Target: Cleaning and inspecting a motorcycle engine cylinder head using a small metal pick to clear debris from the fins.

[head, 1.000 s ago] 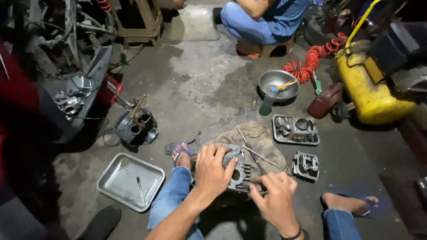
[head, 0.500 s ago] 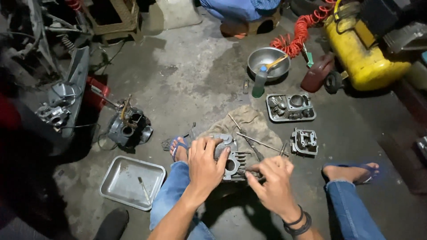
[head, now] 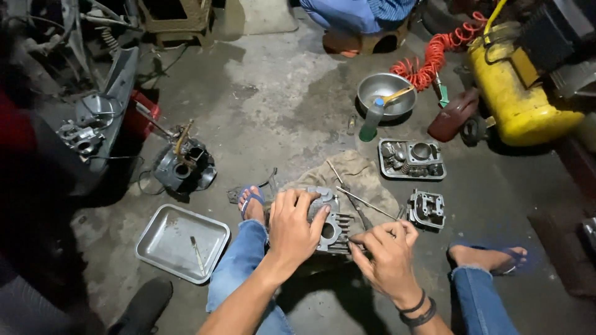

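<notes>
A grey finned metal engine part [head: 329, 231] lies on a dirty tan rag [head: 360, 180] on the concrete floor, between my knees. My left hand [head: 294, 228] lies flat on top of the part and grips it. My right hand [head: 386, 253] pinches a thin dark tool at the part's right side; the tip is hidden by my fingers. Two thin metal rods [head: 366, 203] lie across the rag just beyond my right hand.
A shallow metal tray [head: 162, 231] sits at left with a small tool in it. An engine block [head: 184, 166], a tray of parts [head: 411, 160], a small cover [head: 426, 208], a metal bowl [head: 385, 94], a yellow tank [head: 515, 93] and a seated person [head: 360, 18] surround me.
The view has shifted slightly. My left hand stays on the engine part and my right hand has closed in on its right side.
</notes>
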